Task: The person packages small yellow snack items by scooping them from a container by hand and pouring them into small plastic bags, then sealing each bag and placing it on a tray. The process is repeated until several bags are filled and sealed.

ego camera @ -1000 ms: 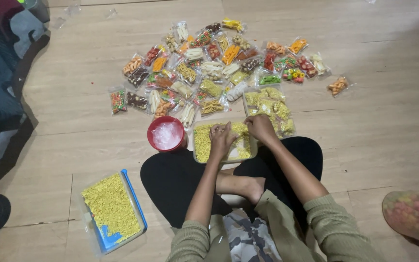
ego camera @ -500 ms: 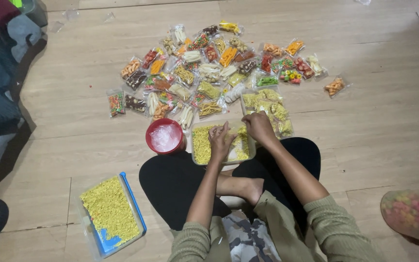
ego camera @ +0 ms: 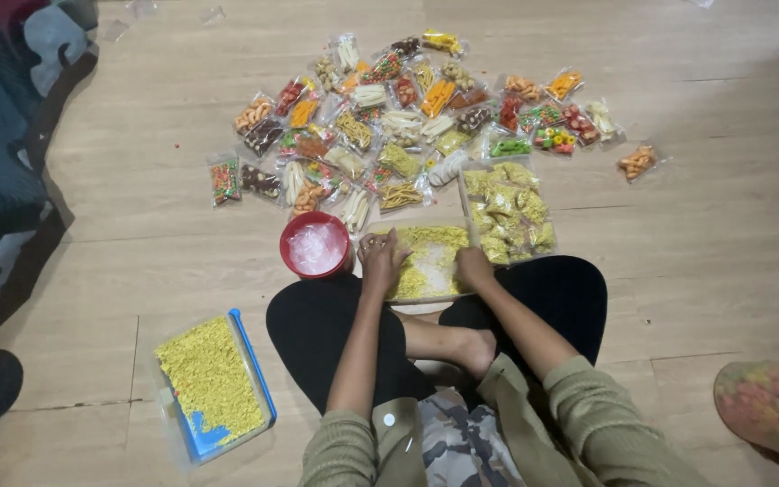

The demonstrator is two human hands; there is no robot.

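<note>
- The right hand (ego camera: 474,268) was out past the far right corner of the clear rectangular plastic tray of pale yellow noodle snack (ego camera: 426,261) a second ago; it has come back to that tray's right edge, fingers curled down into the snack, though I cannot tell whether they grip any; the work looks to have turned back to the loose snack in the tray
- The left hand (ego camera: 380,259) has stayed on the tray's left part, fingers bent and pressed into the yellow strands; the tray itself lies on the pale wooden plank floor (ego camera: 723,225), just ahead of the crossed legs
- Beyond the tray spreads a wide scatter of small clear packets of mixed coloured snacks (ego camera: 389,117); a batch of filled yellow packets (ego camera: 508,209) touches its far right corner; these crowd the reach forward
- Left and nearer than the tray, well apart, sits a blue-lidded box of yellow crumbs (ego camera: 212,386)
- Just left of the tray stands a round red bowl (ego camera: 316,245)
</note>
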